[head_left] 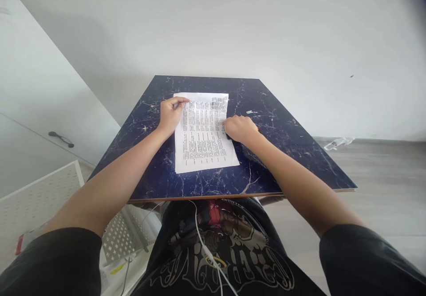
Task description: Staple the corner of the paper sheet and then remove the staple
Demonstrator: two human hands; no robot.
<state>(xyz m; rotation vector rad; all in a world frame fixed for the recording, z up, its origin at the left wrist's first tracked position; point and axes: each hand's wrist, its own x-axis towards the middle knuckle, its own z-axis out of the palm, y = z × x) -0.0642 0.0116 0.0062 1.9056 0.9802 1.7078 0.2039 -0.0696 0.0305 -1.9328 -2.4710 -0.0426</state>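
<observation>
A printed sheet of paper [203,145] lies on the dark blue marbled table [159,185], its upper right part slightly raised and creased. My left hand [171,114] is at the sheet's upper left edge, with fingertips on the print and the thumb close to the index finger. At the right edge, my right hand [241,128] is closed in a fist against the paper. A bit of orange [257,128] and a black part show beside this fist, so it holds a black and orange object whose kind is hidden.
A small whitish piece [251,112] lies on the table beyond my right hand. A white wall rises behind the table. To the left are a cabinet door with a dark handle [61,139] and a white perforated panel [43,189]. A clear plastic wrapper [338,143] lies at right; a white cable [208,254] hangs in front of me.
</observation>
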